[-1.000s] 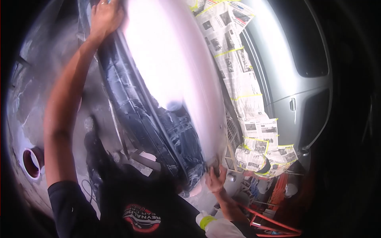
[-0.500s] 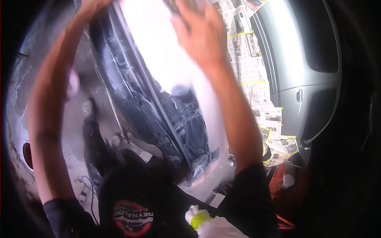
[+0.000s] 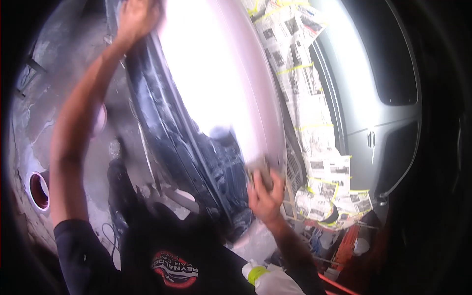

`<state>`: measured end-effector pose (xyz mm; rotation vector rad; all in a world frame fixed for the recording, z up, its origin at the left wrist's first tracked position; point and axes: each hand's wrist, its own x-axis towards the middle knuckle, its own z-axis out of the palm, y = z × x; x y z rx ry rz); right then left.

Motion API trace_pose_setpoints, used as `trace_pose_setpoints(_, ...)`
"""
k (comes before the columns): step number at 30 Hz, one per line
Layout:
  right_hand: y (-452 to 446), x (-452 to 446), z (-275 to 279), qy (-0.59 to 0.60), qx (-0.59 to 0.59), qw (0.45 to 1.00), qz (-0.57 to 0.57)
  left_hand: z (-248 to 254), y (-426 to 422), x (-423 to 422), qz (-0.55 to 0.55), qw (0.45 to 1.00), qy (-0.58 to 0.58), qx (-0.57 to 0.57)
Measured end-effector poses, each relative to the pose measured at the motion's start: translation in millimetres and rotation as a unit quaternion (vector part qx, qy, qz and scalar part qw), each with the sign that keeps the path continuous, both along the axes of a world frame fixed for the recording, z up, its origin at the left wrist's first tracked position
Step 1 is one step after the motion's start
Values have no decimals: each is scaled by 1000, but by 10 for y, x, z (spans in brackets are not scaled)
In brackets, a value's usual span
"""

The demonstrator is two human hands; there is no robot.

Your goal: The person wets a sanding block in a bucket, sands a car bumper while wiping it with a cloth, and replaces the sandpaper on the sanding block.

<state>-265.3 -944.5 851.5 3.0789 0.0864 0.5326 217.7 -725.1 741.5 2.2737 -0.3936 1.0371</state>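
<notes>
A long curved panel, pale pink-white on its outer face and dark with whitish dust along its inner side, stretches from the top of the view to the lower middle. My left hand grips the panel's edge at the upper left, its fingertips cut off by the frame's top. Near the panel's lower end, my right hand holds a flat greyish-brown block against the pale surface, fingers and thumb on its sides.
A silver car stands at the right, with taped newspaper along its near side. A round reddish-lined container lies at the far left. Orange-red metal parts and assorted items are at the lower right.
My right hand went from the panel's lower end up to the top and has come back down with the block. My left hand stays at the upper edge.
</notes>
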Motion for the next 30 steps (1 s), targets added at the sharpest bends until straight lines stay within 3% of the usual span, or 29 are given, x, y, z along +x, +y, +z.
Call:
trace_pose_setpoints(2, 157, 1096, 144, -9, -2, 999, 32, -17, 8, 12, -47, 994, 49, -83)
trace_pose_setpoints(3, 265, 1684, 211, -14, -16, 998, 52, -181, 75, 169, -23, 997, 64, -36)
trace_pose_setpoints(8, 591, 4280, 162, -97, -18, 988, 117, 111, 57, -110, -25, 989, 122, -76)
trace_pose_setpoints(11, 601, 4306, 142, -106, -45, 988, 104, 175, 84, -178, -34, 986, 138, -82)
trace_pose_setpoints(12, 542, 3952, 171, -68, -43, 990, 112, 191, 90, -184, -36, 986, 140, -86)
trace_pose_setpoints(16, 233, 1499, 194, -42, 9, 998, 53, 260, 129, -241, -50, 983, 155, -85)
trace_pose_setpoints(20, -185, -1022, -233, -21, -50, 996, -76, 260, 106, -251, -47, 982, 162, -89)
trace_pose_setpoints(22, -321, -1632, -341, 64, -350, 933, -61, 193, 37, -170, -33, 987, 136, -82)
trace_pose_setpoints(23, -307, -1483, -318, 52, -347, 935, -55, 216, 28, -194, -34, 985, 139, -93)
trace_pose_setpoints(27, -168, -300, -101, -11, -11, 1000, -10, 338, 77, -302, -44, 979, 165, -114)
trace_pose_setpoints(30, 72, 1300, 244, -11, 25, 999, 40, 342, 97, -307, -63, 976, 162, -134)
